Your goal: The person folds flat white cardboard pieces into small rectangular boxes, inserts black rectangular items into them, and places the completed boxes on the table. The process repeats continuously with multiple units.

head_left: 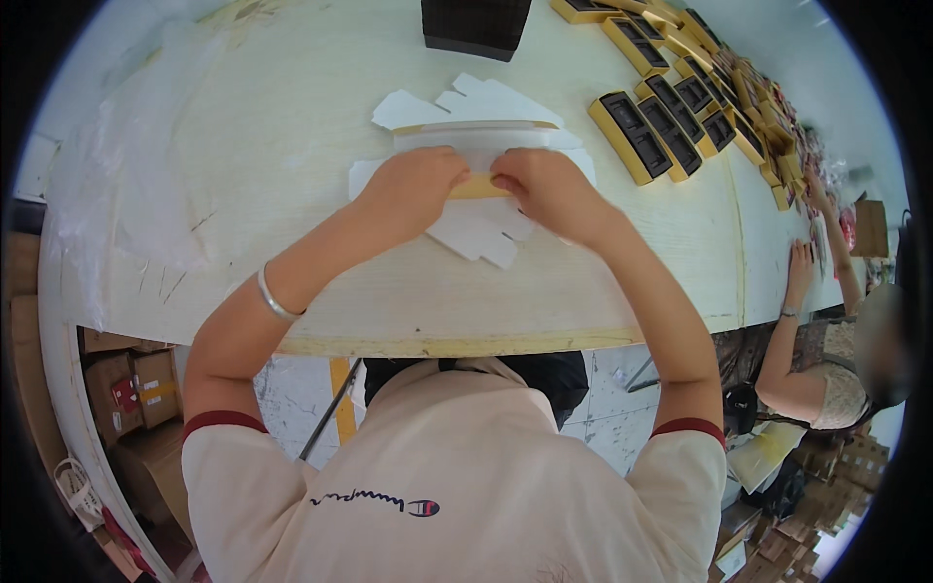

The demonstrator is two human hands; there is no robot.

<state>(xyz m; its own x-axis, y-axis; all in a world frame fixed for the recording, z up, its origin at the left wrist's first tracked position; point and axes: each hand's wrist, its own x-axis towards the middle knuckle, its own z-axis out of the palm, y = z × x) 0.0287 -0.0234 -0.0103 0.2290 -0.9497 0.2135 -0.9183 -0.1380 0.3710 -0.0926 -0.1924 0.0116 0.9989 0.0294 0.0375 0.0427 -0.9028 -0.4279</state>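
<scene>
both hands, left hand (413, 185) and right hand (549, 189), press fingertips down on a flat white and yellow carton blank (476, 180) at mid tabletop (292, 126); even pressure along the fold would likely keep the crease straight. black-and-yellow trays (661, 126) lie right.

Matt white card blank (483, 238), pale wood-grain tabletop (292, 146) — smooth, glossy silver metal bangle (274, 299), crinkled clear plastic sheet (117, 185)

One flat white carton blank (481, 175), two hands.
</scene>
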